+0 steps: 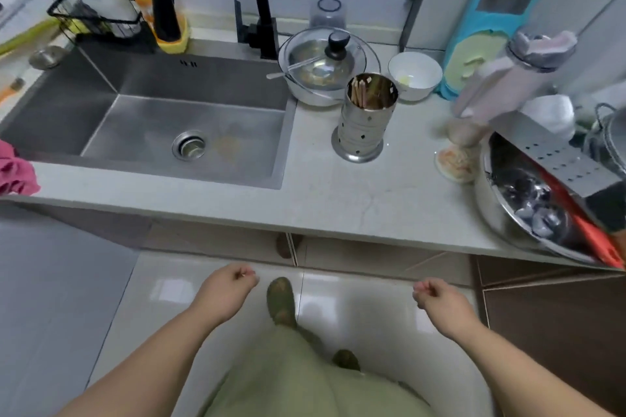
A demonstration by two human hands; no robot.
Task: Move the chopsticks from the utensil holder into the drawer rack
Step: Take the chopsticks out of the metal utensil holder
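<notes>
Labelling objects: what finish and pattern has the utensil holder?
Shiny silver metal utensil holder with small punched holes; head view.

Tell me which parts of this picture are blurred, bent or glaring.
Head view: the pink lidded bottle at right is smeared by motion blur; the pale stone counter edge bows from wide-angle distortion; the glossy white floor tile carries soft glare; the perforated steel chopstick holder stays fairly sharp.

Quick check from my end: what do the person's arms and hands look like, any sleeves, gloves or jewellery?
Both forearms are bare, with no sleeves in view. The left hand and right hand wear no gloves, and no watch, ring or bracelet shows.
</notes>
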